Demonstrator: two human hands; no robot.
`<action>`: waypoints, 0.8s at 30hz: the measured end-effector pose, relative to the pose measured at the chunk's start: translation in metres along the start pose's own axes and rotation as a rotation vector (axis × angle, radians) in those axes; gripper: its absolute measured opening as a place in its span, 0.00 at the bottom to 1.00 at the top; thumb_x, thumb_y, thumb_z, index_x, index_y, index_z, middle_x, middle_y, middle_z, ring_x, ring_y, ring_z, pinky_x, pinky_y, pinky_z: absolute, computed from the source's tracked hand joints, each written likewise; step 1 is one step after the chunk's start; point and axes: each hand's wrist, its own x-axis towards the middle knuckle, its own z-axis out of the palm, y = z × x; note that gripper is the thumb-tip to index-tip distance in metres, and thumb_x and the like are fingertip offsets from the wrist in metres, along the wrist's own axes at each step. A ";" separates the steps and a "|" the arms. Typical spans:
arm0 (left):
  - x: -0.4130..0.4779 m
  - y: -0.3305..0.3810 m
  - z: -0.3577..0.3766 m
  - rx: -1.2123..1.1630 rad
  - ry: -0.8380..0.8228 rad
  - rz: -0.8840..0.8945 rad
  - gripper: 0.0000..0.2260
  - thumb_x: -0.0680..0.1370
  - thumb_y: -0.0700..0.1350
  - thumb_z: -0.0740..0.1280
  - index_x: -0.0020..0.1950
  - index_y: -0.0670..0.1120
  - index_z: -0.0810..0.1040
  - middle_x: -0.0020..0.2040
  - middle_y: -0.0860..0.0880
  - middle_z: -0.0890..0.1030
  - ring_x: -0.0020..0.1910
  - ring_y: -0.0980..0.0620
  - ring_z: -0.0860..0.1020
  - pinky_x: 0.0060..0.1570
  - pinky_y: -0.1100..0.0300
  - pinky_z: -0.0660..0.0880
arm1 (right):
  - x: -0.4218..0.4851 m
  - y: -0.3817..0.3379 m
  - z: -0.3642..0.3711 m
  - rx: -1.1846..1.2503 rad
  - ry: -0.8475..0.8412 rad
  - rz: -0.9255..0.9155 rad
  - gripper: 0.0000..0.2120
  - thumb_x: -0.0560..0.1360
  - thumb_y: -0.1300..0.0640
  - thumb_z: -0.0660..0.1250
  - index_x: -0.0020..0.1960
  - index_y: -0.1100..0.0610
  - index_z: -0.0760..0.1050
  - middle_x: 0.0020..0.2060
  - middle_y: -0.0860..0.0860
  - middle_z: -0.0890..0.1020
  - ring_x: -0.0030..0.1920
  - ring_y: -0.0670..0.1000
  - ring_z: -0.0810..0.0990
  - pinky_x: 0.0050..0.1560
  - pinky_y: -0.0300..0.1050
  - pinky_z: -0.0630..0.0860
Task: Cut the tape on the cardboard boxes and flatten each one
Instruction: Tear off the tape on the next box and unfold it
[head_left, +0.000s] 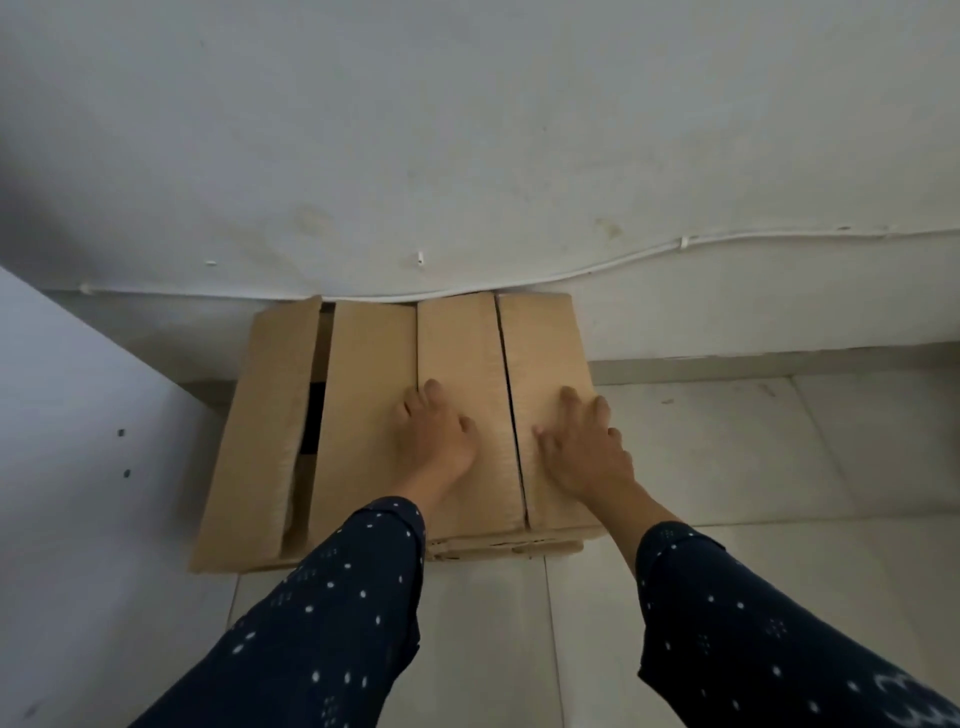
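Observation:
Brown cardboard boxes (363, 395) lie flattened in a low stack on the floor against the wall. Long seams split the top sheet into several panels. My left hand (434, 441) presses flat on a middle panel, fingers straight. My right hand (584, 449) presses flat on the rightmost panel (545, 343), fingers spread, just right of a dark seam. At the far left a flap (265, 415) stands slightly raised, with a dark gap beside it. No cutting tool is in view.
A white wall (467, 130) rises right behind the stack, with a thin white cable (675, 247) clipped along its base. A white panel (78, 415) stands at the left. Pale floor tiles (753, 441) stretch to the right and toward me.

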 end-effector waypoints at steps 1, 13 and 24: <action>0.000 0.006 0.003 -0.010 0.020 -0.036 0.27 0.82 0.50 0.61 0.77 0.43 0.56 0.74 0.41 0.63 0.69 0.41 0.62 0.66 0.50 0.66 | 0.003 0.002 0.005 0.060 0.001 0.016 0.31 0.80 0.39 0.57 0.77 0.47 0.48 0.73 0.60 0.56 0.66 0.65 0.67 0.63 0.62 0.69; -0.045 0.047 -0.018 -0.374 -0.210 -0.338 0.43 0.69 0.56 0.78 0.76 0.47 0.57 0.74 0.42 0.61 0.68 0.39 0.69 0.62 0.47 0.73 | -0.067 0.033 -0.028 0.335 0.007 0.309 0.47 0.76 0.36 0.64 0.79 0.60 0.44 0.72 0.60 0.60 0.69 0.64 0.66 0.65 0.59 0.69; -0.167 0.099 -0.235 -0.561 -0.156 -0.203 0.46 0.69 0.56 0.79 0.77 0.45 0.56 0.71 0.47 0.71 0.68 0.44 0.73 0.59 0.53 0.72 | -0.220 -0.062 -0.226 0.318 0.168 0.233 0.45 0.71 0.32 0.66 0.76 0.58 0.54 0.70 0.56 0.64 0.68 0.60 0.65 0.64 0.57 0.69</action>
